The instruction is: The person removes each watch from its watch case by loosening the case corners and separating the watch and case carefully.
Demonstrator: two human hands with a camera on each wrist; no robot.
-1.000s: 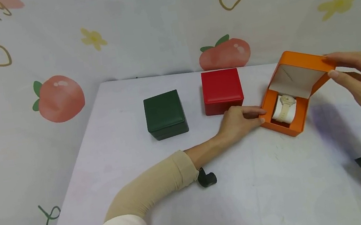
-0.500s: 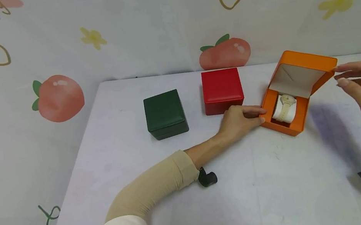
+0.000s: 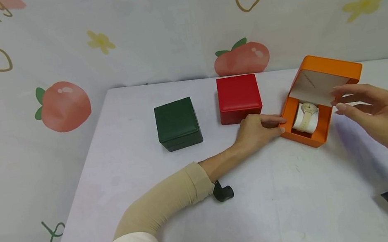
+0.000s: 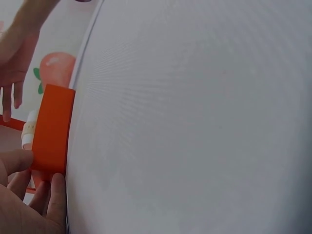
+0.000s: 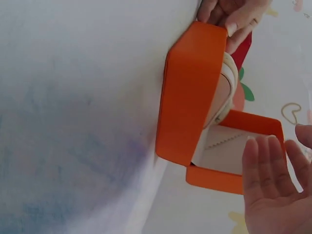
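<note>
An orange watch box (image 3: pixel 327 128) stands on the right of the table, its lid (image 3: pixel 334 67) raised and its pale lining showing. Inside, a wristwatch (image 3: pixel 307 113) with a cream strap is wrapped round a white cushion. My left hand (image 3: pixel 254 130) holds the box base at its left corner; the left wrist view has the thumb on the rim and fingertips against the orange side (image 4: pixel 52 129). My right hand (image 3: pixel 381 114) hovers right of the box in front of the lid, fingers bent a little and holding nothing; the right wrist view shows its palm (image 5: pixel 273 204).
A red box (image 3: pixel 238 95) with its lid down is just behind my left hand. Farther left sits a closed green box (image 3: pixel 177 122). A white wall covering (image 3: pixel 166 37) with printed fruit, hearts and flowers rises behind the table (image 3: pixel 246 222).
My right hand has let go of the raised lid, drawn off to the right, then come left and lower toward the box's inside. My left hand and the boxes have stayed put.
</note>
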